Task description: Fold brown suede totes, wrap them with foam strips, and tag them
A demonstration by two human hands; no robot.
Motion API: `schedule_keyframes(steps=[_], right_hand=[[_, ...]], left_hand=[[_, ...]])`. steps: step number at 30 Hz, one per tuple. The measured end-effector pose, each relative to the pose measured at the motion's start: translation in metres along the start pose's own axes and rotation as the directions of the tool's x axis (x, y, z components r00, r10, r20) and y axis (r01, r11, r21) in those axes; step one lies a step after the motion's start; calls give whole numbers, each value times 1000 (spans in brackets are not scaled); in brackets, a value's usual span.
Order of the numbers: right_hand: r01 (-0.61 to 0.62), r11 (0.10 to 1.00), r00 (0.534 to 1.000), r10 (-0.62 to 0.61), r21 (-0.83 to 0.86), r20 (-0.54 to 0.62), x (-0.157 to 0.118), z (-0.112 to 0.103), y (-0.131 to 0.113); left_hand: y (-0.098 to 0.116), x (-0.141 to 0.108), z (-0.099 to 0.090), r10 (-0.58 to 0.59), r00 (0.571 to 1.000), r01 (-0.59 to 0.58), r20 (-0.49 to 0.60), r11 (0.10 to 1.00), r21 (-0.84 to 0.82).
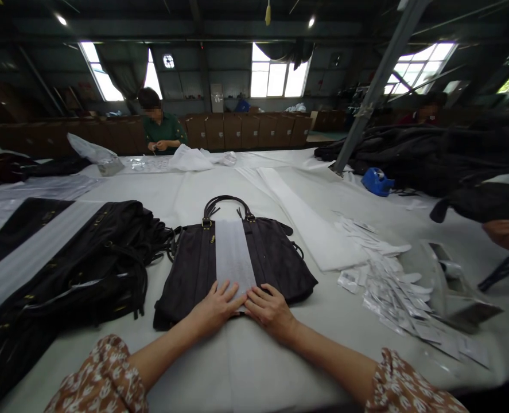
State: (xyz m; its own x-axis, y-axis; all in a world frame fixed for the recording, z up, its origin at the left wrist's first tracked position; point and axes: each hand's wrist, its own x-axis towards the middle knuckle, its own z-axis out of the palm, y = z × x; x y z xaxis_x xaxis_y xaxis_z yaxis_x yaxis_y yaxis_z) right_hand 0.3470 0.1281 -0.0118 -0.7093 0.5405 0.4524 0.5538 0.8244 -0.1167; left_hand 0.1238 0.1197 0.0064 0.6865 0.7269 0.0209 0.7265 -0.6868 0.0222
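Handbag (pixel 275 258), soft and dark, on a white worktop (pixel 237 373) in a dim hall (pixel 232 71); left hand (pixel 215 308) and right hand (pixel 272 312) touch its flat, pale strip (pixel 232 249), grip unclenched.

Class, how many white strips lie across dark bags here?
2: one strip on the bag under left hand and right hand, another strip on the bag pile at left. More may be hidden there.
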Motion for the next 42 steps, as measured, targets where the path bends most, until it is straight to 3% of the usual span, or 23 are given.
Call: schedule_keyframes(steps=[4,9,14,17,20,23,26,29,32,36,42], right_hand=[[-78,994,995,72,81,69,8,-12,-8],[-299,947,942,274,115,193,36,-39,0],[-115,993,926,108,-2,362,39,-28,14],[-106,994,915,92,15,394,35,-26,19],[-146,986,938,111,85,327,21,-41,10],[-176,967,953,121,183,276,-11,-62,-20],[-165,951,913,48,260,404,-47,-73,-56],[-198,938,872,35,286,488,-68,-71,-76],[-232,924,887,74,303,455,-73,-65,-81],[-278,905,934,177,322,311,-66,-55,-92],[-135,949,986,99,285,137,-63,-25,-127]], left_hand=[[0,0,1,-4,1000,4,-1,1000,22],[0,0,0,14,1000,-14,20,999,32],[-1,-2,-2,26,998,-29,60,998,49],[-1,-3,-6,41,995,-46,87,997,55],[0,-3,-8,38,995,-45,94,996,74],[1,-4,-6,35,997,-42,75,994,98],[3,-3,0,43,998,-49,52,991,122],[6,-3,5,37,999,-40,20,988,150],[10,-2,5,22,1000,-23,9,984,179],[15,-1,0,0,1000,-3,17,980,197],[17,0,-5,-10,1000,6,23,985,170]])
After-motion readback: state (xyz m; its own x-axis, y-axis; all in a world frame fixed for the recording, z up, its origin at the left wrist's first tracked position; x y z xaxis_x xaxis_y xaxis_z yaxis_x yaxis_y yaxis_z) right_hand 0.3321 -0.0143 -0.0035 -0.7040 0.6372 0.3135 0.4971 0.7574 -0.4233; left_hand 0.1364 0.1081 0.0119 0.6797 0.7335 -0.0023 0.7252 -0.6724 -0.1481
